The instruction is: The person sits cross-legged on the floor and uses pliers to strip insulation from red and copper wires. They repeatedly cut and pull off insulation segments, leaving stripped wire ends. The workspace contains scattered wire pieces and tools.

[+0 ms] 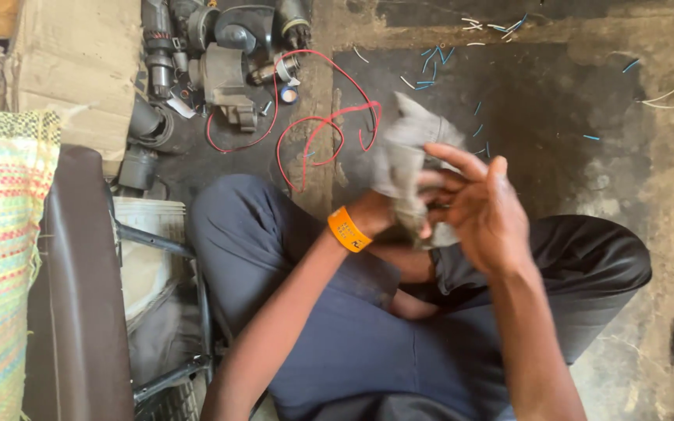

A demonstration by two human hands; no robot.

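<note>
Both hands (462, 203) rub crumpled (grey) rag (403, 152).
</note>
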